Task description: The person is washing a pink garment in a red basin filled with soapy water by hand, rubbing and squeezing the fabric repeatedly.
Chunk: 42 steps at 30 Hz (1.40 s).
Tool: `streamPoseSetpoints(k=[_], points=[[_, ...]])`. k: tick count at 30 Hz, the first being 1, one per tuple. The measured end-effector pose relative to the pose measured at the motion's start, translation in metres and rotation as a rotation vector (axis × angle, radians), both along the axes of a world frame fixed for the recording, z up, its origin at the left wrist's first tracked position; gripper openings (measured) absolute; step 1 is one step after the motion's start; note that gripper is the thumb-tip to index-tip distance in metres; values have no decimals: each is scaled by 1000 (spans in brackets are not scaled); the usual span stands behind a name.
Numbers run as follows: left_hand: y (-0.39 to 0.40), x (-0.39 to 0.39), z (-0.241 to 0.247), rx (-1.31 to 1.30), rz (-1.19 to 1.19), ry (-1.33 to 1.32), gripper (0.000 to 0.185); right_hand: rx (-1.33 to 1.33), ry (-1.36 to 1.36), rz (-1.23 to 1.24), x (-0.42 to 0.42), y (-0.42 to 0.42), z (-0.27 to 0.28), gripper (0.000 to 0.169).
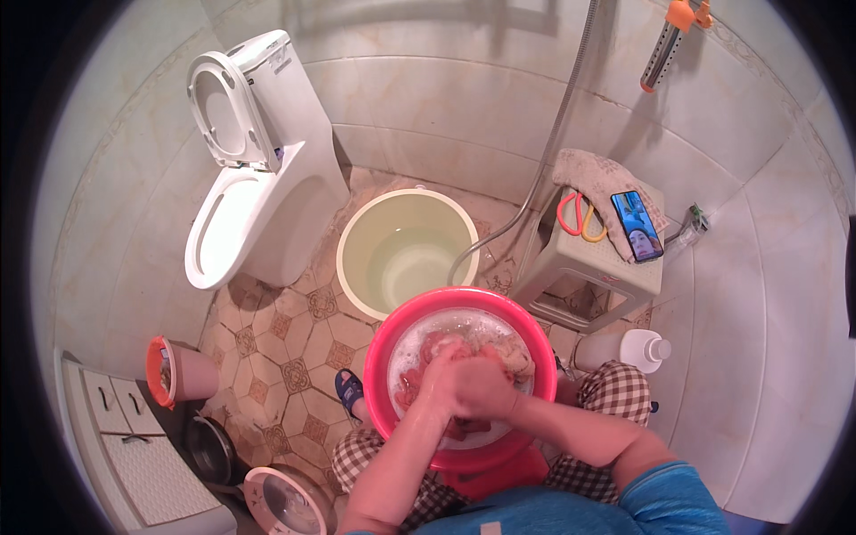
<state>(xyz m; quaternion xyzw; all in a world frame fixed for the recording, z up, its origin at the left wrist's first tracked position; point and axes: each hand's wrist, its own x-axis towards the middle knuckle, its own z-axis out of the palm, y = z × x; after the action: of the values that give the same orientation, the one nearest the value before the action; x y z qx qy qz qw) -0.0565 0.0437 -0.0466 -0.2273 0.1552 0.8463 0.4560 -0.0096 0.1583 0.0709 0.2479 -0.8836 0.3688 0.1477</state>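
A bright pink plastic basin stands between my knees, holding sudsy water. Pinkish-red wet cloth is bunched in it, with a paler beige cloth towards the right side. My left hand is closed on the pinkish cloth, just above the water. Pressed against it, my right hand is blurred and grips the same bunch. The fingers of both hands are mostly hidden by the hands themselves and the cloth.
Beyond the basin stands a cream tub of water with a shower hose leading down to it. A plastic stool carries a towel, scissors and a lit phone. A bottle, toilet and bucket surround me.
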Motion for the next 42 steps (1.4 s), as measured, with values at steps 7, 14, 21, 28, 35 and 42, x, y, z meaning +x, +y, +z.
streamPoseSetpoints(k=[7,14,21,28,35,42], points=[[-11,-10,115,-243,23,79,30,-260,-734,-462,-45,43,-28,29],[-48,-32,109,-303,318,58,29,-253,-329,-394,-40,43,-32,38],[-22,-15,99,-770,236,683,35,212,-672,-353,-32,41,-70,38],[-4,-2,42,-1741,-1001,1637,71,79,-776,-509,-48,39,-105,24],[-10,5,15,-1679,-1075,1466,70,214,-628,-656,-51,39,-110,14],[-14,-3,1,-1437,-719,1214,60,-49,-267,-452,-36,22,-112,32]])
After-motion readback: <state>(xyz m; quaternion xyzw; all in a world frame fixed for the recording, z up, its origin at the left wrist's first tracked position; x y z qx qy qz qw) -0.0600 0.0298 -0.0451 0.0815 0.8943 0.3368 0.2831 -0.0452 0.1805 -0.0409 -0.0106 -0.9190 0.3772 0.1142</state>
